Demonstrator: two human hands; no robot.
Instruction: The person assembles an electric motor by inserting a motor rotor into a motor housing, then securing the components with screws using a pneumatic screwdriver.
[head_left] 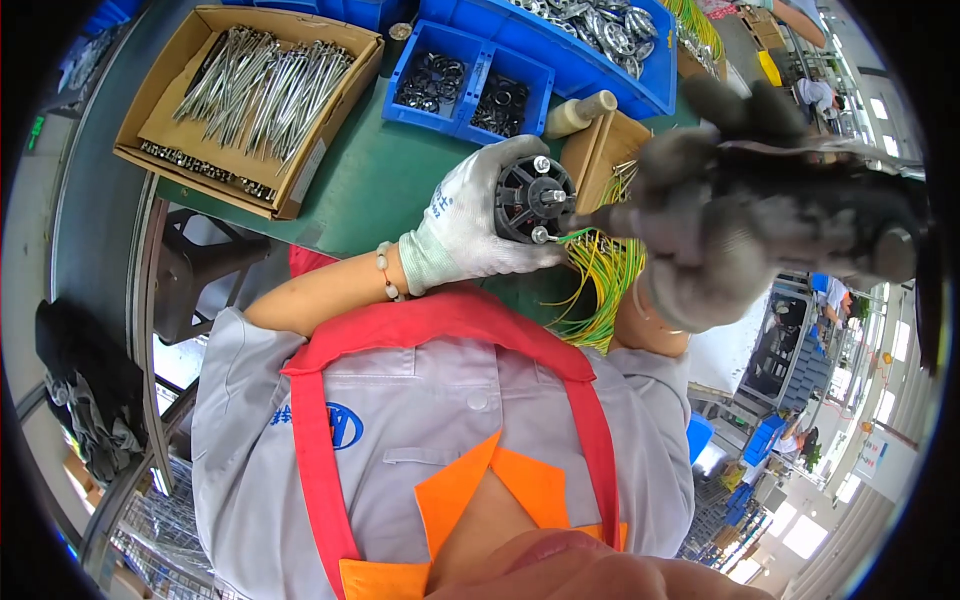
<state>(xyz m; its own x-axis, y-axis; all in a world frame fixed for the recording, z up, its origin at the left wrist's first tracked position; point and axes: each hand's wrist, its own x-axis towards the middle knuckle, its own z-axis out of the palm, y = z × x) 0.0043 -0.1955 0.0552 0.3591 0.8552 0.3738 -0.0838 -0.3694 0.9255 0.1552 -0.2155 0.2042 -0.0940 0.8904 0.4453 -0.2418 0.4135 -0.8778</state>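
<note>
My left hand (462, 222), in a white work glove, is closed around a round black motor (516, 212). The motor's metal shaft faces up, with shiny screw heads near its rim. In my gloved right hand (708, 272) is a black power screwdriver (820, 215), large and blurred close to the camera. Its tip points left at the motor's right side; whether it touches a screw I cannot tell. Beneath and between the hands lies a bundle of yellow-green wires (612, 285).
A cardboard box (296, 190) of long metal bolts stands at the left of the green table (345, 165). Behind the motor are blue bins (425, 120) of small dark parts and a larger blue bin (655, 95) of metal parts. A beige cylinder (580, 114) lies by a small cardboard box (590, 150).
</note>
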